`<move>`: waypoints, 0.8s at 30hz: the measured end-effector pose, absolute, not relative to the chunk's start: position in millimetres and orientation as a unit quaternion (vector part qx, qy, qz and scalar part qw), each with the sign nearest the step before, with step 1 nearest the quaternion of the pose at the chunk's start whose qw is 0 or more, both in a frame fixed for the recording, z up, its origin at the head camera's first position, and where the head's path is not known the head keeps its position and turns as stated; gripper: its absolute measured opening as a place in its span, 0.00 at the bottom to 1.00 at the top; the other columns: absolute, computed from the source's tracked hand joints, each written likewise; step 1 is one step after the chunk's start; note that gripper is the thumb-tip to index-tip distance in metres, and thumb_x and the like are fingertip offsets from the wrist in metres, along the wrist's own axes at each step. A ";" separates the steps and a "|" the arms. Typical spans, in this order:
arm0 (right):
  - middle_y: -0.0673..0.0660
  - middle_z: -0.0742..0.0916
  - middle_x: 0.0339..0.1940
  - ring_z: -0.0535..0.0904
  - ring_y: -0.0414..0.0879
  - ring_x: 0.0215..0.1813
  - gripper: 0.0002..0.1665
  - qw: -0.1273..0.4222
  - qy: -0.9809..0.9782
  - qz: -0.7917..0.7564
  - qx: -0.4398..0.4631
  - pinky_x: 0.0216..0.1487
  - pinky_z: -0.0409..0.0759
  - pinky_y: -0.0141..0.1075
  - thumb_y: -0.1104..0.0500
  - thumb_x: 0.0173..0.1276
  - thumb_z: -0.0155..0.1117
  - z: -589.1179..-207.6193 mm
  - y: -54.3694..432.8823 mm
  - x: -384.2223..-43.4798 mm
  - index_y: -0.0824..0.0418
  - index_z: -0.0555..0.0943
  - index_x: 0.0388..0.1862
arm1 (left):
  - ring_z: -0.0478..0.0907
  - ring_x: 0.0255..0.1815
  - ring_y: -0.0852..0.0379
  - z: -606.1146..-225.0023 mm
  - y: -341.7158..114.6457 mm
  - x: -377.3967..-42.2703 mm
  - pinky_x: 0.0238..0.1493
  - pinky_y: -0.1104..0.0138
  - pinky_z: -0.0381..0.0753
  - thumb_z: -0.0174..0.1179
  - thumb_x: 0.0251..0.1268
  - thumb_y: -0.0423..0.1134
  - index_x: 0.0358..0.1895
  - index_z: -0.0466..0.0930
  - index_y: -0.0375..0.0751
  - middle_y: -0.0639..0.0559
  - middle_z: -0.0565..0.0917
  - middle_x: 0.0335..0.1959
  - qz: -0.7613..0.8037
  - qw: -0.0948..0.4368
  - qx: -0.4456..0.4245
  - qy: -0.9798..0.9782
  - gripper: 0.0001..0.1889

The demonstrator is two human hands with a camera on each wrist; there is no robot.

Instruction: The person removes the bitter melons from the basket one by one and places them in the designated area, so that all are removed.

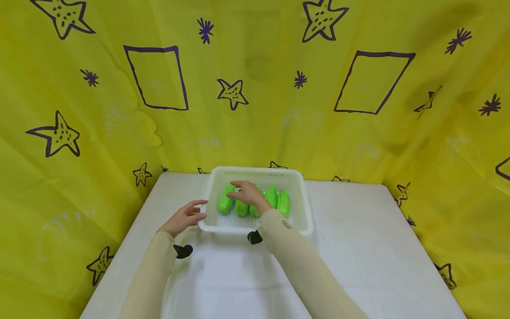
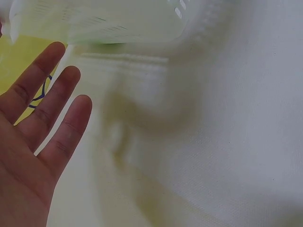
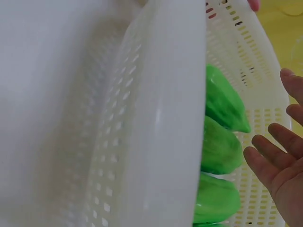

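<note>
Green elongated pieces (image 1: 226,201), five of them visible, lie side by side in a white basket (image 1: 229,230) near the far edge of a white table (image 1: 358,235), as I view them through the head camera. The basket is rectangular, with a smooth rim, slotted walls and a perforated floor. From left to right: the first piece lies tilted near the left wall, apart from the others; the second and third lie partly beneath the right hand (image 1: 245,192); the fourth and fifth lie close together, short of the right wall.

The pieces are bright, glossy green and longer than wide. In my right wrist view their surfaces are uneven, with darker patches, and the far end of one narrows to a point.

At left, the left hand (image 1: 184,219) is at the basket's left rim, released, its fingers extended and spread; I cannot tell whether the fingertips touch the rim. To its right, the right hand reaches over the basket, likewise released, fingers extended and grasping nothing; contact with a piece I cannot confirm. This hand and its forearm cover part of the third piece; in my right wrist view the near wall hides the pieces' near ends. A black device (image 1: 183,251) shows beside each pale sleeve (image 1: 147,274). A yellow curtain (image 1: 259,137) with dark starfish outlines surrounds the table's far side and both flanks.
</note>
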State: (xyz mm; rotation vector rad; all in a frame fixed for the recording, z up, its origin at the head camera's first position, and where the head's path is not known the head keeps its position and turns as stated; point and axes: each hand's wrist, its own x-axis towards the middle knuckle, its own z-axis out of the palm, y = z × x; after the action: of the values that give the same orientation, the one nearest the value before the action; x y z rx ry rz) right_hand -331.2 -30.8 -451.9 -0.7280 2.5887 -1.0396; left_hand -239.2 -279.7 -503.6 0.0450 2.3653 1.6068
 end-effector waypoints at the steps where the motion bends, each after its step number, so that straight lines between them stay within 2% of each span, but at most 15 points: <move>1: 0.65 0.76 0.67 0.76 0.59 0.63 0.35 0.127 0.891 -0.358 -0.250 0.63 0.74 0.46 0.51 0.70 0.64 -452.4 -32.5 -331.1 0.63 0.69 0.71 | 0.72 0.61 0.43 -503.5 -280.2 -239.0 0.61 0.50 0.75 0.60 0.70 0.44 0.72 0.63 0.50 0.36 0.70 0.66 0.556 0.139 0.016 0.820 0.30; 6: 0.65 0.76 0.67 0.75 0.58 0.64 0.36 0.134 0.884 -0.378 -0.241 0.64 0.73 0.45 0.50 0.69 0.64 -452.4 -42.3 -330.9 0.63 0.69 0.71 | 0.72 0.62 0.42 -503.5 -283.3 -239.7 0.61 0.50 0.74 0.60 0.70 0.45 0.72 0.63 0.51 0.36 0.70 0.66 0.556 0.137 0.016 0.820 0.29; 15: 0.66 0.73 0.69 0.68 0.60 0.69 0.35 0.162 0.861 -0.427 -0.224 0.68 0.68 0.47 0.57 0.69 0.65 -458.6 -52.3 -332.6 0.63 0.67 0.72 | 0.72 0.62 0.43 -504.8 -284.5 -240.7 0.62 0.49 0.74 0.60 0.70 0.46 0.73 0.63 0.52 0.37 0.70 0.66 0.557 0.143 0.015 0.818 0.30; 24: 0.64 0.73 0.69 0.67 0.57 0.70 0.36 0.174 0.872 -0.413 -0.199 0.70 0.65 0.47 0.54 0.69 0.66 -466.8 -56.1 -334.7 0.60 0.67 0.73 | 0.72 0.61 0.42 -507.6 -283.6 -242.3 0.61 0.48 0.73 0.61 0.69 0.48 0.72 0.63 0.52 0.37 0.70 0.65 0.569 0.148 0.017 0.809 0.31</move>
State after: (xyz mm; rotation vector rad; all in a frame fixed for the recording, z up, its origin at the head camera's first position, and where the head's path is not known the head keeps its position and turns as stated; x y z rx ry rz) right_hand -334.7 -56.1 -466.8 -0.5631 2.4718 -1.1704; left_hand -242.3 -283.6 -507.6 0.0482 2.3262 1.6380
